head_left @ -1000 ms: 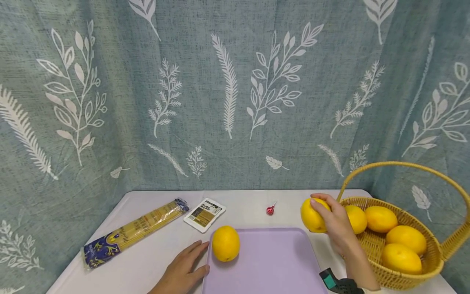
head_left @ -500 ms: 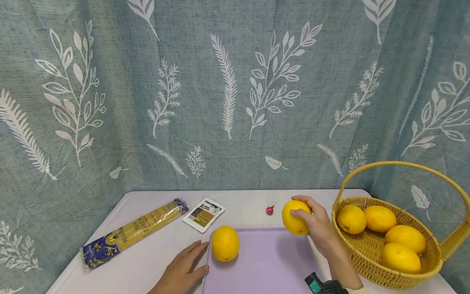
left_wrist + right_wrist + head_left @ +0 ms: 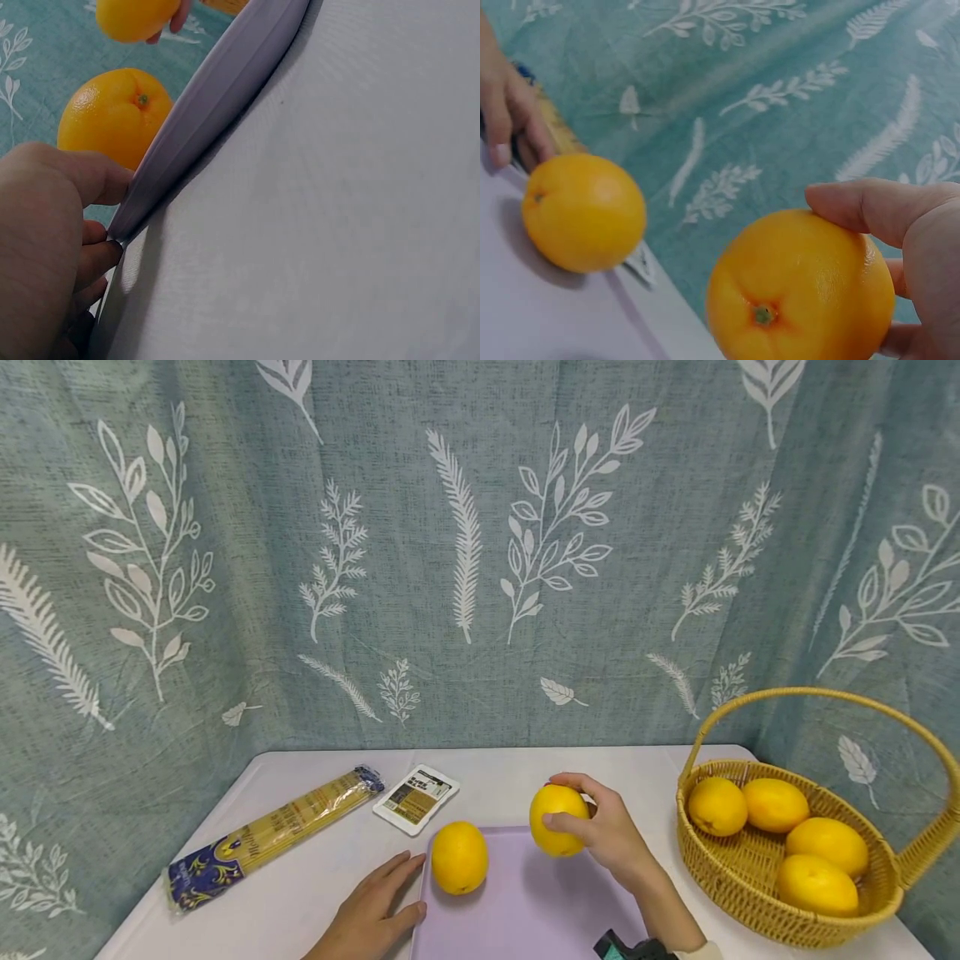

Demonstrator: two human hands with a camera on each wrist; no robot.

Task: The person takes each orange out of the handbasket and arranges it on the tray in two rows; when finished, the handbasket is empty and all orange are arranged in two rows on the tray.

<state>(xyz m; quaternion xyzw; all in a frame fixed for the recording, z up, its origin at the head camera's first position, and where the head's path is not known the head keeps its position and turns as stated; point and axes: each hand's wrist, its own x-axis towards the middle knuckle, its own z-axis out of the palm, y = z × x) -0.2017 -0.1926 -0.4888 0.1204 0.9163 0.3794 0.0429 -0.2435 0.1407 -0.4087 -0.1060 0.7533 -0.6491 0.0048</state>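
Note:
My right hand grips an orange above the far part of the lilac tray; the right wrist view shows the thumb on top of this orange and fingers behind it. A second orange sits on the tray near its far left corner. At the tray's left rim rests my left hand, its fingers fairly straight with the tips touching the edge. In the left wrist view, the thumb and fingers lie against the rim, close by the second orange.
A wicker basket with a tall handle stands at the right, holding several oranges. On the left lie a long pack of pasta and a flat white packet with a dark label. A patterned curtain hangs behind the table.
My right hand has carried the orange leftward, from beside the basket to over the tray, where it now covers the small red lollipop. My left hand and the second orange have stayed put.

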